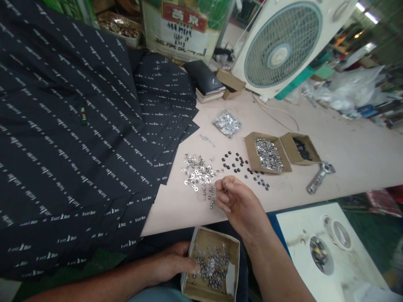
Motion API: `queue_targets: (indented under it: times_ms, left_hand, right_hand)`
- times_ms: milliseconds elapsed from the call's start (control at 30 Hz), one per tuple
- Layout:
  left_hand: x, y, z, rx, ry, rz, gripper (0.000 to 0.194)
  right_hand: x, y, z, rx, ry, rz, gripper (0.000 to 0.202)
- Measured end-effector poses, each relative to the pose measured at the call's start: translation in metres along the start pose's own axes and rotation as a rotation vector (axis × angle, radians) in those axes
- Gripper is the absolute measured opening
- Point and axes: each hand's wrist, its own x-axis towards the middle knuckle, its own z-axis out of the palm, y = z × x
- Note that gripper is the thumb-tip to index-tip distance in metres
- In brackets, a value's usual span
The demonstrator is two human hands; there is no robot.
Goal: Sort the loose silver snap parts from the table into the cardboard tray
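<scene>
My left hand point(178, 262) grips the left side of a cardboard box point(236, 268), its thumb over the rim. Small metal pieces point(215, 266) lie inside that box, below the table's front edge. Above the table, my right hand point(231, 197) has its fingers curled, thumb and index finger pinched on a small metal piece point(224, 188). Just left of its fingertips, loose silver rings and studs point(198, 171) are spread on the pale tabletop point(176, 214). Black round caps point(236, 164) lie scattered beyond this hand.
Dark printed fabric point(78, 126) covers the left side. Two small boxes, one with silver pieces point(269, 154) and one with black pieces point(302, 149), stand right of centre near a metal tool point(320, 178). Behind are a bag of silver pieces point(227, 123) and a fan point(283, 46).
</scene>
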Motion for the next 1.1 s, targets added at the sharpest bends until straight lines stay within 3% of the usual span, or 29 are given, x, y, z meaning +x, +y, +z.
queue_targets:
  times_ms: [67,133,233,367,433,533,667,800,900,1000,1100]
  left_hand:
    - [0.000,0.000,0.000,0.008,0.015,-0.010,0.059]
    - [0.001,-0.001,0.001,0.008,0.016,-0.014,0.059]
    - [0.000,-0.001,0.001,0.003,0.002,-0.004,0.056]
    - [0.000,-0.001,0.002,0.005,0.000,0.001,0.056]
    - [-0.001,0.000,0.002,0.000,-0.006,-0.001,0.057]
    - [-0.001,0.000,0.003,-0.009,-0.011,0.006,0.056]
    - [-0.001,0.000,0.003,-0.009,-0.016,0.012,0.056]
    - [-0.001,0.001,0.002,-0.005,-0.002,0.009,0.058]
    - [0.000,0.002,0.002,0.009,0.008,-0.003,0.059]
    - [0.000,0.002,0.002,0.022,0.007,-0.015,0.059]
    - [0.000,0.001,0.002,0.035,0.018,-0.024,0.059]
  right_hand:
    - [0.001,-0.001,0.000,0.145,-0.030,0.044,0.015]
    - [0.002,-0.001,0.002,0.103,-0.022,0.050,0.014]
    - [0.002,0.002,0.007,-0.346,0.016,-0.057,0.014]
    - [0.006,0.011,0.014,-1.093,0.031,-0.334,0.009]
    - [0.009,0.017,0.015,-1.282,0.036,-0.425,0.010]
    - [0.012,0.021,0.018,-1.388,0.045,-0.470,0.012]
    - [0.008,0.014,0.017,-1.137,0.061,-0.334,0.009]
    - [-0.002,0.003,0.004,-0.376,0.038,-0.063,0.011]
    - [-0.009,-0.002,-0.007,0.083,-0.018,0.027,0.012]
    - [-0.011,-0.001,-0.011,0.199,-0.040,0.051,0.015]
    - [-0.009,0.004,-0.009,-0.107,0.036,-0.003,0.023]
